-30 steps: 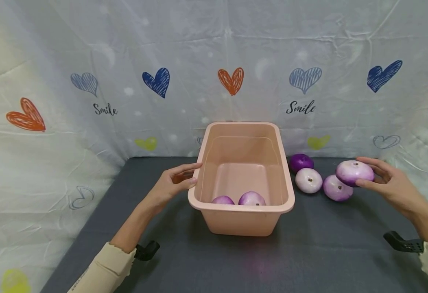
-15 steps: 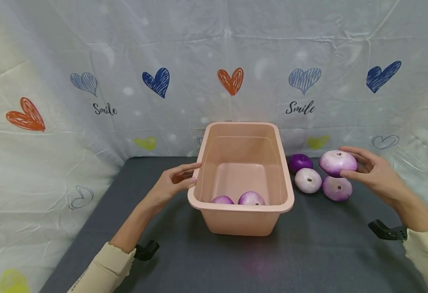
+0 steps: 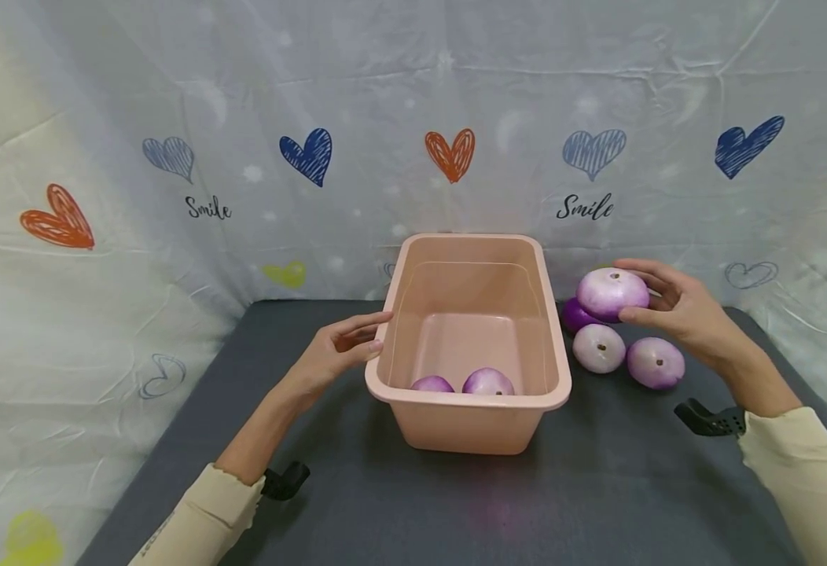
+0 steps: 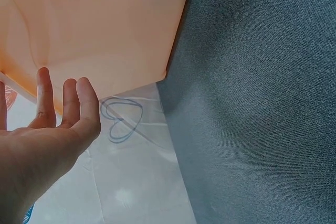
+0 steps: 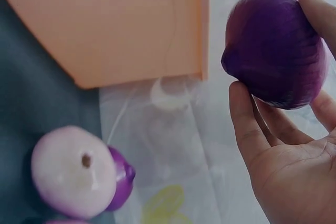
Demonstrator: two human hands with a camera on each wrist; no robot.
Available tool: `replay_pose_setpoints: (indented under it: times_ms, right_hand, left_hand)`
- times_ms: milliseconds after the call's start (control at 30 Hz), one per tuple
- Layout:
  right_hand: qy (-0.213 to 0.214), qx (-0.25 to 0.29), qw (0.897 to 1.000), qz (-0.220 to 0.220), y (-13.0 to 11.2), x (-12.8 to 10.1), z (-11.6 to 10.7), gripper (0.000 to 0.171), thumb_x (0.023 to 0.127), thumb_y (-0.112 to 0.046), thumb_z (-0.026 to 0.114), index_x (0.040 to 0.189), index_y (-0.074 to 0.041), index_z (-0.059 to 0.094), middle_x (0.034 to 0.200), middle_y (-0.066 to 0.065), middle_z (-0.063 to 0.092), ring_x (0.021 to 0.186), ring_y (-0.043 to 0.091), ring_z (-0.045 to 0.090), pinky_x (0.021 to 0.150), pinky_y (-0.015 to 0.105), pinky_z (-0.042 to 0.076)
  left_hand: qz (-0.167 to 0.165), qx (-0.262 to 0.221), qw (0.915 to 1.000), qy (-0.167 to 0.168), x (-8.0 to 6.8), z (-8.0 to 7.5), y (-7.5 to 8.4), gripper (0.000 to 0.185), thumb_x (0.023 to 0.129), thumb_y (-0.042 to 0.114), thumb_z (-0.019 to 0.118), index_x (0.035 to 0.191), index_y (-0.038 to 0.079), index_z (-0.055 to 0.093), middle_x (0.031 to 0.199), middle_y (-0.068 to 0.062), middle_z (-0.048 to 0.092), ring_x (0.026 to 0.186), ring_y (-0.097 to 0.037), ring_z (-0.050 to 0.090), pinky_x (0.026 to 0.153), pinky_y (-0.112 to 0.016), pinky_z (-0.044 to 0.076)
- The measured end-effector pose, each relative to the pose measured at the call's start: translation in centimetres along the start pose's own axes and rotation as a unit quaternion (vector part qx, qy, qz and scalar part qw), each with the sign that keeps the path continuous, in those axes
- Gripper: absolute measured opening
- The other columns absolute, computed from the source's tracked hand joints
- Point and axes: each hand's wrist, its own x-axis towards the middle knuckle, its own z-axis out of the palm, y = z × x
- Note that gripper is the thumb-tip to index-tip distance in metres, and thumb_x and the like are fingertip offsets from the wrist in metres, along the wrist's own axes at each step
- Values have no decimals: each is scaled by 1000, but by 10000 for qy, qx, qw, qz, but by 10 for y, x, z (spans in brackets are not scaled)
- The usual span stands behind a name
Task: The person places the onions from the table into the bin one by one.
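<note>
In the head view my right hand [image 3: 692, 318] holds a pale purple onion [image 3: 610, 292] between thumb and fingers, raised above the table to the right of a peach plastic bin [image 3: 466, 401]. The right wrist view shows this onion's dark purple side [image 5: 275, 51] and pointed tip. At the bin's left rim, my left hand [image 3: 328, 350] rests its fingertips and thumb; its fingers [image 4: 44, 98] look loosely extended beside the bin wall in the left wrist view. Two onions, one of them here [image 3: 487, 383], lie in the bin at its near end, partly hidden by the front rim.
Right of the bin, a whitish onion [image 3: 599, 349] and a light purple onion [image 3: 656, 364] lie on the dark grey table [image 3: 597, 487]. Behind them a dark purple onion [image 3: 575, 316] is partly covered by the held one. A printed curtain [image 3: 357, 86] hangs behind.
My right hand has carried the held onion left, toward the bin, and slightly up, past the onions on the table. The left hand has stayed at the bin's rim.
</note>
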Motion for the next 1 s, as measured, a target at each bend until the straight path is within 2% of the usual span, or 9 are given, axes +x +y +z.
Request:
replay_pose_setpoints:
  times_ms: [100, 333, 567, 800, 1000]
  right_hand:
    - [-21, -5, 10000, 26, -6, 6, 5, 63, 94, -6, 74, 150, -12, 47, 147, 6, 45, 123, 19, 54, 89, 24, 52]
    - [-204, 64, 9993, -321, -18, 20, 18, 63, 92, -2, 75, 149, -7, 49, 145, 8, 49, 124, 21, 56, 91, 26, 52]
    - [-412, 251, 9980, -402, -23, 30, 31, 64, 90, -4, 77, 148, -8, 50, 143, 8, 51, 126, 25, 55, 93, 28, 51]
    - [-797, 612, 9927, -666, -26, 40, 44, 64, 89, 1, 76, 147, -4, 50, 146, 10, 49, 128, 28, 54, 95, 32, 51]
    - [-1147, 782, 9874, -765, -31, 47, 57, 65, 88, 1, 77, 147, -6, 51, 151, 11, 45, 130, 30, 51, 95, 37, 51]
  left_hand:
    - [-22, 7, 10000, 24, 0, 0, -1, 51, 100, 21, 68, 149, 16, 55, 144, -11, 56, 130, -29, 53, 104, -55, 42]
    - [-4, 16, 10000, 11, 0, 0, 0, 51, 101, 21, 67, 149, 15, 54, 144, -11, 56, 130, -28, 53, 104, -53, 43]
    - [-5, -28, 10000, -5, 0, 1, 1, 52, 100, 19, 68, 149, 14, 54, 143, -12, 56, 129, -29, 54, 102, -53, 45]
    - [38, -62, 10000, -28, 0, 1, 0, 51, 100, 18, 67, 149, 14, 54, 143, -12, 56, 129, -29, 53, 102, -52, 45]
    - [92, -41, 9999, -23, -1, 1, -1, 49, 101, 17, 65, 149, 12, 54, 142, -13, 56, 129, -29, 54, 103, -50, 45]
